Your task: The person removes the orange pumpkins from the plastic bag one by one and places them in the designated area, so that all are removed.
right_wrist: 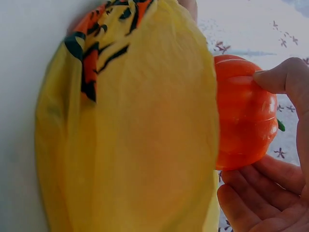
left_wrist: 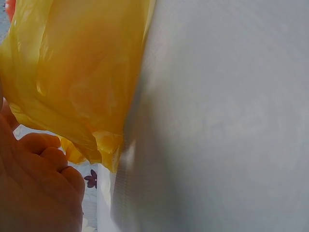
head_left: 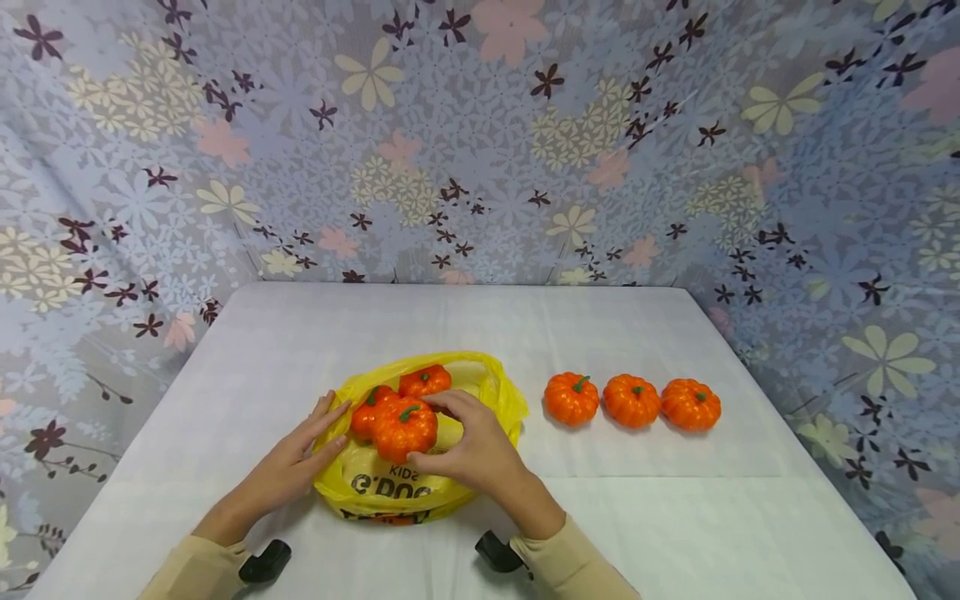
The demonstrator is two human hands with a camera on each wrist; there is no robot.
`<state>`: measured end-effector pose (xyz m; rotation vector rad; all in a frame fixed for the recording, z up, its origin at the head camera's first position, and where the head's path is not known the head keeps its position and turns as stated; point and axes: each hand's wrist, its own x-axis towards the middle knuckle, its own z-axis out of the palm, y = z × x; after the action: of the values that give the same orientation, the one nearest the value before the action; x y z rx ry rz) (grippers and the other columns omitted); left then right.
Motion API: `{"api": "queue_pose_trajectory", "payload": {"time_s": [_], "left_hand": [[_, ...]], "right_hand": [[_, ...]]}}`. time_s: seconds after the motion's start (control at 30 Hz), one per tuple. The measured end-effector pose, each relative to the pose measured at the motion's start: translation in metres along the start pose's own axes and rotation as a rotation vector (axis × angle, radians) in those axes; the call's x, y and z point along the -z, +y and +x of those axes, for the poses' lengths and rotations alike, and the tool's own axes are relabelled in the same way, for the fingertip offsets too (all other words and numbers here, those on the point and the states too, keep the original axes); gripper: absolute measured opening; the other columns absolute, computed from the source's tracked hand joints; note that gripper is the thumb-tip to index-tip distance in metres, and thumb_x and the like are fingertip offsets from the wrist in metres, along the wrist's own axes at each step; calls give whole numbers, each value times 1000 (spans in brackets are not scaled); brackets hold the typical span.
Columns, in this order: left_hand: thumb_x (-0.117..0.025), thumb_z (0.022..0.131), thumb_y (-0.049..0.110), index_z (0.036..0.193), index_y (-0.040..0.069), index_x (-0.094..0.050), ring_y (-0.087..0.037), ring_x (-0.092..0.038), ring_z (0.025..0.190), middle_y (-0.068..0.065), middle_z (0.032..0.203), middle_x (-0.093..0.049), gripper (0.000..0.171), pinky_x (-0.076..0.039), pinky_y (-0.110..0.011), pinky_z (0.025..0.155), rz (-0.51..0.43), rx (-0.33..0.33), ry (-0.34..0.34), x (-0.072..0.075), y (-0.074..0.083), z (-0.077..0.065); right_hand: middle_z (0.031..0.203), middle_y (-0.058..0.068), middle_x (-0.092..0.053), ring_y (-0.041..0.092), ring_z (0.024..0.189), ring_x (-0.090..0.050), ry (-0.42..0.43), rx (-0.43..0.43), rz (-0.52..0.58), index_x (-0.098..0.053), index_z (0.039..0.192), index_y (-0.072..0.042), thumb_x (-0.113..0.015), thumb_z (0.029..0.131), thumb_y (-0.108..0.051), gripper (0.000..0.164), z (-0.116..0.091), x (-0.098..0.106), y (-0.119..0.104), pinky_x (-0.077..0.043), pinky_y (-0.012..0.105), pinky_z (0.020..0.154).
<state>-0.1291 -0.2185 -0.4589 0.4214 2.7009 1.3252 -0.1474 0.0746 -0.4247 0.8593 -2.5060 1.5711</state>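
A yellow plastic bag [head_left: 491, 375] with dark print lies with its mouth spread on the white table. My right hand [head_left: 476, 442] holds a small orange toy pumpkin [head_left: 405, 429] with a green stem over the bag's opening, thumb on one side and fingers on the other. In the right wrist view, the bag's side covers part of this pumpkin [right_wrist: 244, 111]. Two more pumpkins, one at the left [head_left: 367, 412] and one at the back [head_left: 425, 381], sit inside the bag. At the bag's left rim, my left hand [head_left: 296, 458] grips the plastic with thumb and fingers.
Right of the bag, three more orange pumpkins stand in a row: the nearest to it [head_left: 572, 400], a middle one [head_left: 632, 402] and an outer one [head_left: 691, 406]. The white-covered table [head_left: 637, 533] meets a flowered cloth [head_left: 480, 167] at the back and sides.
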Motion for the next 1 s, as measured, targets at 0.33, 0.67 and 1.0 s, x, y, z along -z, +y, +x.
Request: {"api": "queue_pose_trajectory", "payload": {"time_s": [0.33, 0.67, 1.0], "left_hand": [[-52, 106, 34, 158, 15, -36, -41, -6, 151, -18, 166, -9, 57, -12, -69, 114, -1, -3, 5, -2, 2, 0], [-53, 106, 33, 157, 14, -37, -42, -6, 151, -19, 166, -9, 57, -12, -69, 114, 0, 3, 1, -3, 1, 0], [-53, 106, 35, 157, 13, -37, -41, -7, 151, -18, 166, -8, 58, -13, -68, 114, 9, 9, -5, 0, 4, 1]], "right_hand": [[121, -11, -63, 9, 115, -59, 53, 27, -17, -67, 124, -13, -91, 71, -19, 59, -4, 19, -2, -50, 36, 101], [121, -11, -64, 11, 115, -60, 99, -12, -48, -67, 124, -17, -92, 71, -25, 60, -12, 36, 2, -50, 37, 101], [121, -6, -64, 13, 114, -60, 156, -24, -65, -68, 123, -15, -94, 69, -21, 60, -19, 54, 11, -50, 39, 101]]}}
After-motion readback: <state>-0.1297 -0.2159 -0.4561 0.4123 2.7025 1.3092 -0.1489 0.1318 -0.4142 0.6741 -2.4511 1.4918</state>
